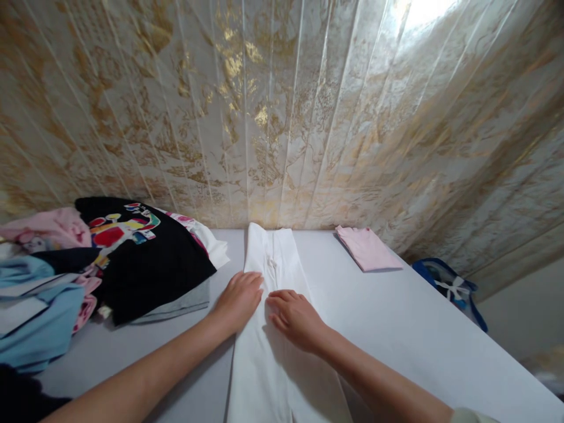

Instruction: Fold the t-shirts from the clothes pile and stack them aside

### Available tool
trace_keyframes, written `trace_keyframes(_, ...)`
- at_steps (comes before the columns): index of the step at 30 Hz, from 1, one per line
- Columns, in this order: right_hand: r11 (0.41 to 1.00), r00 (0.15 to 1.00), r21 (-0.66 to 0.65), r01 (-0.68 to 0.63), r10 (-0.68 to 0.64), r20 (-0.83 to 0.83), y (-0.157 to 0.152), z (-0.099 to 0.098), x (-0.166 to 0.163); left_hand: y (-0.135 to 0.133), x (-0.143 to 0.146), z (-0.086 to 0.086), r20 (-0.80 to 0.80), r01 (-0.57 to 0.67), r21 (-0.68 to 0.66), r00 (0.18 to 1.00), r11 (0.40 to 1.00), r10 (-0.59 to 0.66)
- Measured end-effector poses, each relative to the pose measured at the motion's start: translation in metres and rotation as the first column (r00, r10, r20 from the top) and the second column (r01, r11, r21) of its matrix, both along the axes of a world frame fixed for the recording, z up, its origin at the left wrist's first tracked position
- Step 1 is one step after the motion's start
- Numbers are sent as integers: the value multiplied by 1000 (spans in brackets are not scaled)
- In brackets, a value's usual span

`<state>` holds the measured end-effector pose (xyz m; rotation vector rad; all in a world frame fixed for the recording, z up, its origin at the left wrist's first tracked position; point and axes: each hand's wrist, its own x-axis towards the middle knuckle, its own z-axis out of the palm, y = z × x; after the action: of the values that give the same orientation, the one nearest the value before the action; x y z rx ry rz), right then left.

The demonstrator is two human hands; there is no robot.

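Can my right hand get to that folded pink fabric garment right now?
Probably yes: the right hand rests on the long white fabric garment, and only that garment's edge and the smooth white tabletop lie between it and the folded pink fabric garment.

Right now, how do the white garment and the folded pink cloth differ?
The white garment is long, stretching down the table; the pink cloth is a smaller folded piece. The left hand and right hand rest on the white garment; neither touches the pink cloth. Both fabrics lie on the table.
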<state>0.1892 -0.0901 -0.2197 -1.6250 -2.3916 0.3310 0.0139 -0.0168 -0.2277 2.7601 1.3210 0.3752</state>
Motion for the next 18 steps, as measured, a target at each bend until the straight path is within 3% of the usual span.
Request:
trace_keyframes(3,999,999,-29,23,-24,-27,15,15,1,39,9,4,30,-117,31,993,993,117)
trace_keyframes(6,996,996,-65,65,-68,-50,32,21,3,62,17,-10,-2,-199,-30,980,979,199)
trace_keyframes(11,969,961,-51,241,-246,-124,88,31,15,63,21,-32,27,-220,-5,975,976,220)
trace_keyframes(13,944,930,-7,331,-328,-167,122,32,17,62,20,-32,25,-225,-9,974,974,225)
trace_keyframes(18,885,856,-63,461,-463,-229,205,14,4,62,20,-28,30,-242,-22,970,970,243)
